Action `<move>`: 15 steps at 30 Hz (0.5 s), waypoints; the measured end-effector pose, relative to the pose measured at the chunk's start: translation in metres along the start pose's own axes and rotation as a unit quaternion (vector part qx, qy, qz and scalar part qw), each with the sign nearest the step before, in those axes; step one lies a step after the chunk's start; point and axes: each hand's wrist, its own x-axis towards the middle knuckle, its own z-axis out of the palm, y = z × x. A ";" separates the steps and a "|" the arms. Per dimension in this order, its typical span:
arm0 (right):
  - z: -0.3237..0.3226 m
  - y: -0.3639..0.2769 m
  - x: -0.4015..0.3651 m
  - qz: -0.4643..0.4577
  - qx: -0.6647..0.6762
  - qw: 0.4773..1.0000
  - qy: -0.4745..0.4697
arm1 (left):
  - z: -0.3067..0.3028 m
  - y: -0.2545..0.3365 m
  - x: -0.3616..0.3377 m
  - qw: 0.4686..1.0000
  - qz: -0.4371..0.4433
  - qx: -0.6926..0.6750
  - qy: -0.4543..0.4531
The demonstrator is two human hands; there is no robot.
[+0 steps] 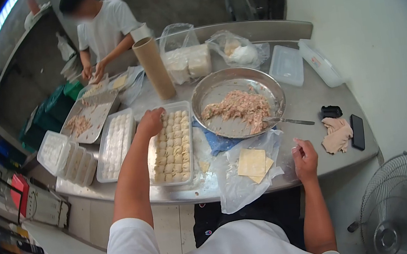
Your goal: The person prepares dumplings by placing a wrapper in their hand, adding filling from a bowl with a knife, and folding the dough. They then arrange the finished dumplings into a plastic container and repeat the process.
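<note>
Left hand (150,122): over the far left corner of a plastic box (192,146), fingers bent down and narrow; I cannot tell from here whether they pinch anything.

Dumplings (171,146): set in close rows inside that box, on the table (324,106), left of my wearer's middle.

Right hand (306,159): near the table's front edge, palm up, fingers loosely curled, thumb and fingertip a small gap apart.

Wrappers (251,162): square, pale yellow, overlapping on a plastic sheet (231,185), left of the right hand.

Metal bowl (209,93): holds pinkish filling (242,109), with a metal utensil (295,121) resting across the rim; a blue cloth (218,143) lies partly beneath.

Second box (109,180): whitish pieces in rows, just left of the first.

Cardboard tube (155,69): upright, slightly tilted, behind the boxes.

Tan cloth (336,135), black phone-like slab (357,132): side by side, far right.

Co-worker (103,29): across the table, both hands at work, I note.
</note>
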 end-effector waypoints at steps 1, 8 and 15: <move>0.003 0.007 -0.002 0.004 -0.002 1.000 0.010 | 0.002 -0.004 0.001 1.000 -0.002 -0.007 -0.012; 0.011 0.018 0.001 0.058 0.009 0.998 0.009 | -0.004 0.006 -0.001 0.999 -0.014 -0.032 0.009; 0.014 0.019 0.000 0.079 0.009 0.997 -0.009 | -0.010 0.013 -0.001 1.000 -0.020 -0.021 -0.012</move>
